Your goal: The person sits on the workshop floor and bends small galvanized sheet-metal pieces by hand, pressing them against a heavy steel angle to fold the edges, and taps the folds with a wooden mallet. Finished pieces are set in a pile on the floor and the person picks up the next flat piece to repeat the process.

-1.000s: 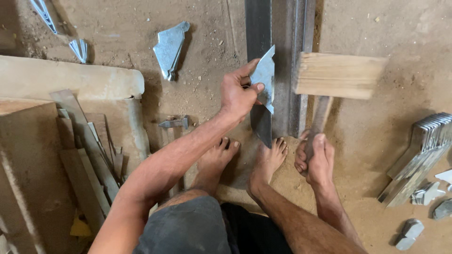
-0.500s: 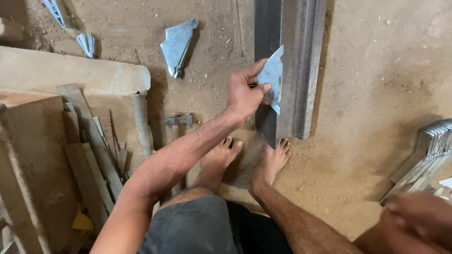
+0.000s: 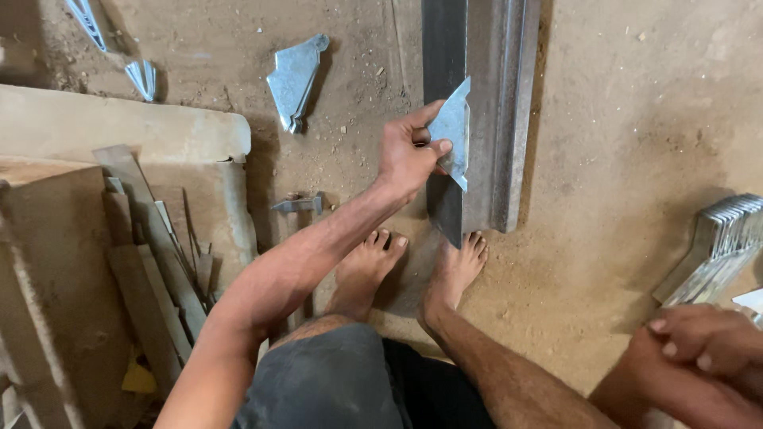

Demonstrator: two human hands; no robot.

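Observation:
My left hand [image 3: 405, 155] grips a small galvanised metal plate [image 3: 453, 131] with a pointed, roughly triangular shape. It holds the plate upright against the near end of a long steel bar [image 3: 497, 95] lying on the dirt floor. My right hand [image 3: 703, 345] sits low at the bottom right with its fingers curled, partly cut off by the frame edge. Whether it holds anything is not visible. It is nearest a stack of bent metal plates [image 3: 719, 246]. My bare feet [image 3: 457, 270] rest just below the bar's end.
Another loose metal plate [image 3: 294, 79] lies on the floor at upper centre-left. A small hammer head [image 3: 298, 205] lies near my left forearm. Wooden boards and scraps [image 3: 151, 262] fill the left side. More metal pieces [image 3: 143, 75] lie at the top left.
My right hand, which held a wooden mallet over the bar, has swung down to the bottom right, and the mallet is out of view. My left hand stays on the plate.

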